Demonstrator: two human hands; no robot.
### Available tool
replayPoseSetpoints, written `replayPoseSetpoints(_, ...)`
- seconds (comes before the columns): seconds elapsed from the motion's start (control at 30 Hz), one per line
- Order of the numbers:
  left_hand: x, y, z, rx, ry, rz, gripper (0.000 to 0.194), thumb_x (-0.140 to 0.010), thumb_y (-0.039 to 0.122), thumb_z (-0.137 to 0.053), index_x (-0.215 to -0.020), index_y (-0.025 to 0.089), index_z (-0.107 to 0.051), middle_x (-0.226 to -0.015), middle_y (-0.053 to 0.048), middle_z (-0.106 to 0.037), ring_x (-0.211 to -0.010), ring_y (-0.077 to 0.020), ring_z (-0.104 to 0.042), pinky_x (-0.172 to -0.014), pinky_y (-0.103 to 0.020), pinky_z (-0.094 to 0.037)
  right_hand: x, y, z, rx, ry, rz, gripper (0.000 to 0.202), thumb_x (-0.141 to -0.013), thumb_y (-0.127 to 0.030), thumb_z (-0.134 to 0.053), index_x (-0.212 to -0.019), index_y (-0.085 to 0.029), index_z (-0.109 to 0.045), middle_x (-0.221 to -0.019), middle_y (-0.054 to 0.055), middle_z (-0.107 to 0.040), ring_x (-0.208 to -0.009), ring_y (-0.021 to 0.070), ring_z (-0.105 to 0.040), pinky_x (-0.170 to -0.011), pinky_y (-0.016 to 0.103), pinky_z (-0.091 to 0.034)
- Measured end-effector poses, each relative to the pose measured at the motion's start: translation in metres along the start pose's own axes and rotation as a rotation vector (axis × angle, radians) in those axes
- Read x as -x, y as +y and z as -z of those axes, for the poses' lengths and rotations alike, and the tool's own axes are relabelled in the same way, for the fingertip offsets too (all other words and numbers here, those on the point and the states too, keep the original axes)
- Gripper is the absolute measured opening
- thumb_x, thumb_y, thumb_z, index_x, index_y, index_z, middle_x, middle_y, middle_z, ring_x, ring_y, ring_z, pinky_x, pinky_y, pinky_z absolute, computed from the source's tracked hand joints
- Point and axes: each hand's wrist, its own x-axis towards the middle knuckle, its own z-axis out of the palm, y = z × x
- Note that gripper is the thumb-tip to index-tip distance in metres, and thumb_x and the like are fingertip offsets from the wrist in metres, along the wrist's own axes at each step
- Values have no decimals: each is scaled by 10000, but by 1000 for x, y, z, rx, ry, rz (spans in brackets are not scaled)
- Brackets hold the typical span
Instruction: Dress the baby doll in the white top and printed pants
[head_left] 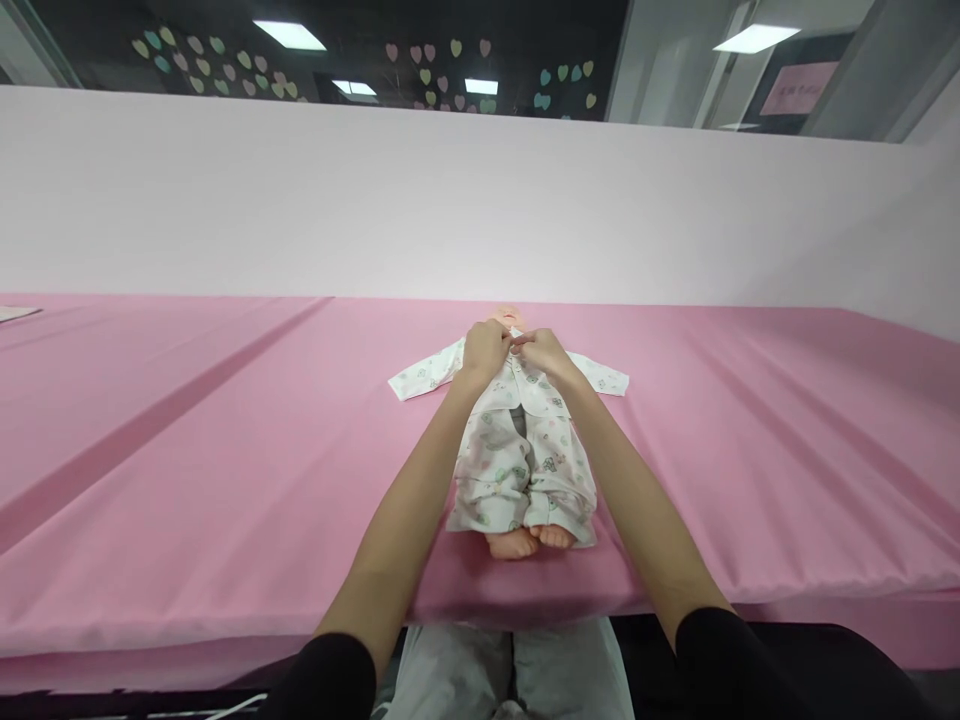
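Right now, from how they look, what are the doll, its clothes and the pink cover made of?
Doll: perhaps smooth vinyl, from its moulded-looking toes. Clothes: likely thin, matte cotton, given the soft creases. Pink cover: fabric or coated vinyl, I can't tell; it looks smooth, with long folds.

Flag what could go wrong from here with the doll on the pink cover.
The left hand and right hand meet high on the white printed top and hide part of its front, so a crooked overlap there might go unnoticed.

The baby doll's bare feet lie close to the near edge of the pink cover, so a tug that way could slide them over it.
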Motion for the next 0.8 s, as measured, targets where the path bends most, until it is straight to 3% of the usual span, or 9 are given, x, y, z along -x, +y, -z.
replayPoseSetpoints(0.1,-1,1,2,127,76,-1,246,-837,194,-501,-763,148,-731,-739,-84,-699,-697,-189,-611,-658,-273,-416,8,-18,9,-130,-98,-153,300,-633,-28,-515,-842,-134,-703,-718,31,-680,-743,160,-624,-703,273,-478)
replayPoseSetpoints(0.23,-2,-4,15,281,126,67,230,-801,190,-500,-804,148,-726,-747,-53,-701,-701,-152,-614,-655,-240,-424,14,-32,23,-184,-147,-150,350,-690,-73,-556,-1021,-139,-649,-859,59,-704,-759,160,-642,-700,289,-486)
replayPoseSetpoints(0.3,0,-8,20,259,35,109,206,-777,204,-523,-710,141,-708,-688,-58,-685,-657,-157,-600,-634,-252,-425,15,-32,29,-41,-204,-105,255,-698,-70,-554,-923,-128,-660,-823,76,-702,-696,168,-640,-670,303,-492)
replayPoseSetpoints(0.4,3,-12,21,207,-255,118,246,-746,213,-551,-520,149,-624,-556,-59,-630,-547,-160,-562,-599,-276,-429,16,-29,34,339,-323,-56,104,-677,-61,-568,-644,-128,-640,-687,81,-674,-596,183,-615,-612,322,-490)
replayPoseSetpoints(0.47,5,-12,18,242,-401,94,271,-744,217,-552,-481,160,-588,-530,-47,-615,-496,-146,-537,-591,-277,-435,15,-26,34,495,-404,-67,140,-671,-73,-593,-546,-135,-599,-624,73,-651,-548,176,-595,-574,316,-485)
replayPoseSetpoints(0.63,7,-5,16,370,-525,90,272,-775,256,-542,-530,154,-602,-635,-45,-654,-511,-119,-530,-553,-249,-445,14,-23,32,587,-417,-40,85,-676,-112,-613,-593,-126,-621,-600,65,-646,-567,157,-612,-550,249,-467)
replayPoseSetpoints(0.8,8,-6,20,427,-547,111,192,-731,262,-618,-582,142,-604,-717,-49,-676,-596,-119,-573,-544,-221,-463,15,-25,34,569,-385,-21,96,-666,-77,-581,-685,-103,-671,-709,81,-691,-612,132,-623,-552,203,-443)
